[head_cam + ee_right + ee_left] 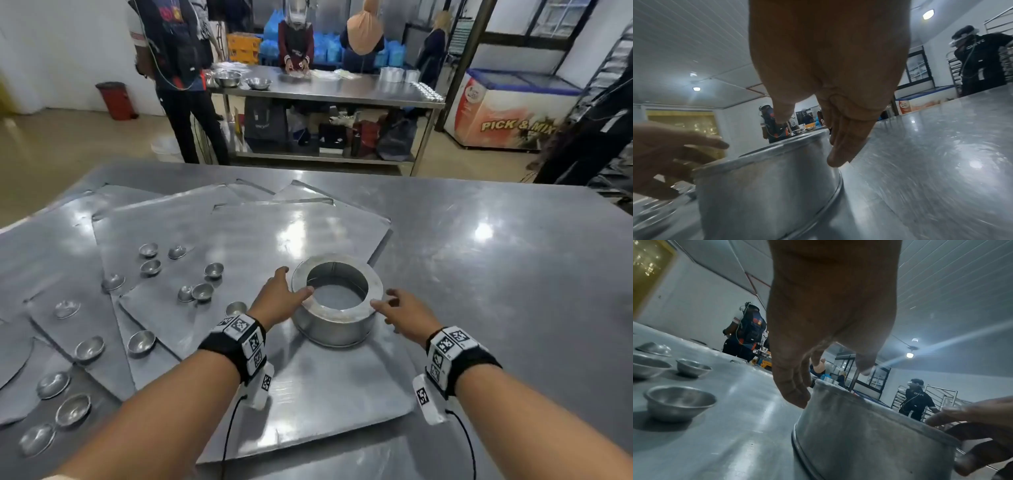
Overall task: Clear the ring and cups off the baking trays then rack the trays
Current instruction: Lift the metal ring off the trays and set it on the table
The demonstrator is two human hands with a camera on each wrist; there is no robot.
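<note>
A wide metal ring (334, 330) stands upright on the top baking tray (325, 394) of several overlapping trays. My left hand (281, 294) is at its left side, thumb over the rim, fingers straight beside the wall (869, 443). My right hand (397, 306) is at its right side, thumb tip at the rim edge, fingers hanging down next to the wall (766, 186). Neither hand is curled around it. Several small metal cups (202, 291) lie scattered over the trays to the left, some upright (680, 402), some upside down.
The trays lie on a steel table (496, 274) whose right half is bare. Beyond it stand people at another steel table (325, 89), a red bin (116, 99) and a chest freezer (507, 113). A tray rack (941, 395) with a person beside it stands far right.
</note>
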